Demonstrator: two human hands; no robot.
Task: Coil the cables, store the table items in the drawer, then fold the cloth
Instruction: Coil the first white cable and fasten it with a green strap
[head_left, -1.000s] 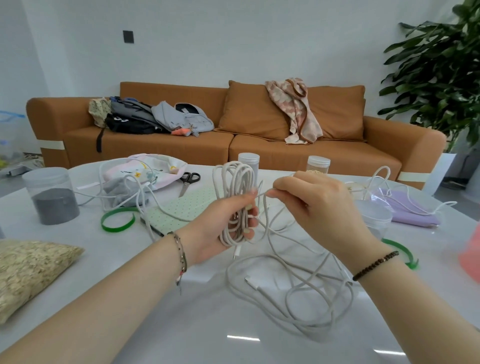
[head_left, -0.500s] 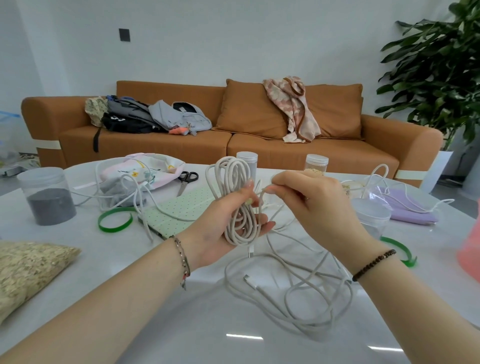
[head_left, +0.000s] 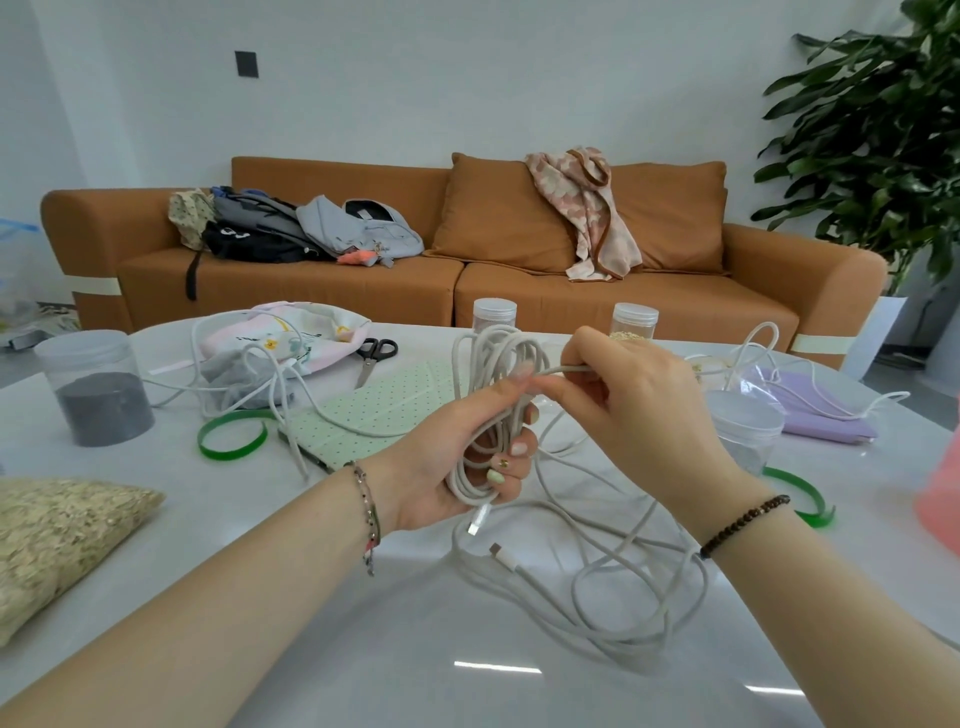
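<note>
1. The left hand (head_left: 457, 467) is at the centre of the frame, fingers curled round a coil (head_left: 498, 358) of white cable held upright above the desk (head_left: 311, 649). The palm and fingers hide the coil's lower half.
2. The right hand (head_left: 634, 410), just right of it, pinches a single strand between thumb and forefinger beside the top of the coil. The spot where the two hands' fingertips meet is blurred.
3. The rest of that cable lies as loose loops (head_left: 613, 597) on the desk in the lower middle, passing under the right forearm. A plug (head_left: 478, 519) hangs just below the left hand, and a second plug (head_left: 501, 553) lies on the desk beneath it.
4. A second white cable (head_left: 244, 364) trails over a pink-and-white pouch (head_left: 291, 332) at left centre. Its ends are hard to follow.
5. A green dotted cover (head_left: 379, 410) lies flat behind the left hand, which hides its right part. Whether it is cloth or a case cannot be told. Scissors (head_left: 375, 353) lie just behind it.
6. A purple cloth (head_left: 821, 415) sits at right centre with a white cord over it. The right hand partly hides a clear tub (head_left: 748, 431) just left of the cloth.
7. A sack of grain (head_left: 57, 540) is cut off by the left edge. A pink thing (head_left: 940, 499) is cut off by the right edge and shows too little to identify. A green ring (head_left: 800, 501) is half hidden behind the right wrist.
</note>
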